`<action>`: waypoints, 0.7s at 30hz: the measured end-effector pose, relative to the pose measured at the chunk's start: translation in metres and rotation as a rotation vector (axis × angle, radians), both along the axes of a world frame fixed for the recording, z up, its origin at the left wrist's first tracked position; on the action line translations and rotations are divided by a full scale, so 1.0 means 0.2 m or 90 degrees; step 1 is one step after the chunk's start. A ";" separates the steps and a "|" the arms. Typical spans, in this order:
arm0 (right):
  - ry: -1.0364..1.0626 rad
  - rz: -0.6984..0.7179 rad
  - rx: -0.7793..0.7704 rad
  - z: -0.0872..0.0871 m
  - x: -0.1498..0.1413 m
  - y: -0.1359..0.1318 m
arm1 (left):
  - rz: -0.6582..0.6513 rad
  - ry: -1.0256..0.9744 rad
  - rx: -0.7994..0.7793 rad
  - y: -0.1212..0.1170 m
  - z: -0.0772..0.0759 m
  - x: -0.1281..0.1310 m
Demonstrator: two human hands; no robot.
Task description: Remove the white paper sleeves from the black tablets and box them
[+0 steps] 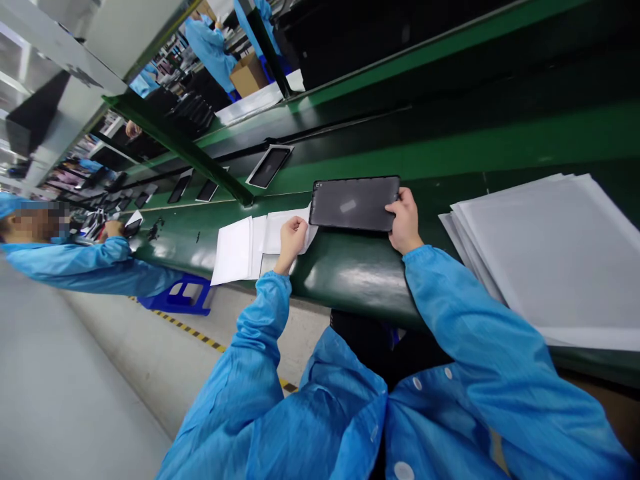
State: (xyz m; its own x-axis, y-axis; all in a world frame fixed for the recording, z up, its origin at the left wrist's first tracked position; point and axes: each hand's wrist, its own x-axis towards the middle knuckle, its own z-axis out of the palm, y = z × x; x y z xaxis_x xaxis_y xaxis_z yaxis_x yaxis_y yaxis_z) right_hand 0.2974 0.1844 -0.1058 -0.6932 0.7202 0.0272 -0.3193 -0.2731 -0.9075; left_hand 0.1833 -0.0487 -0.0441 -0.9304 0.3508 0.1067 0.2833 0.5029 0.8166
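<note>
A dark grey tablet [353, 203] lies back-up on the green workbench [350, 267] in front of me. My right hand [404, 220] grips its right end, fingers curled over the edge. My left hand [293, 239] is closed on a thin white sheet or bag [280, 230] just left of the tablet, pinching its edge. More white sheets [235, 250] lie flat to the left of that hand, hanging a little over the bench's front edge.
A thick stack of large white sheets [550, 247] fills the bench at my right. Several tablets [269, 167] ride the conveyor behind. A co-worker's blue sleeve [90, 267] reaches in at the left. A blue stool [183, 297] stands on the floor below.
</note>
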 end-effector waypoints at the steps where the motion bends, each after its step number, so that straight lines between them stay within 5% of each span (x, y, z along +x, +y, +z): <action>1: 0.006 -0.009 0.006 0.00 0.00 0.00 | 0.011 0.025 0.010 0.02 -0.01 0.00; 13: 0.034 0.062 0.045 0.02 0.01 -0.02 | 0.019 0.208 0.003 0.13 -0.02 -0.05; 17: 0.044 0.082 0.020 0.04 0.02 -0.03 | -0.087 0.223 -0.027 0.19 0.03 -0.02; 21: 0.051 0.211 -0.022 0.08 0.03 -0.06 | -0.244 0.182 -0.034 0.26 0.11 0.06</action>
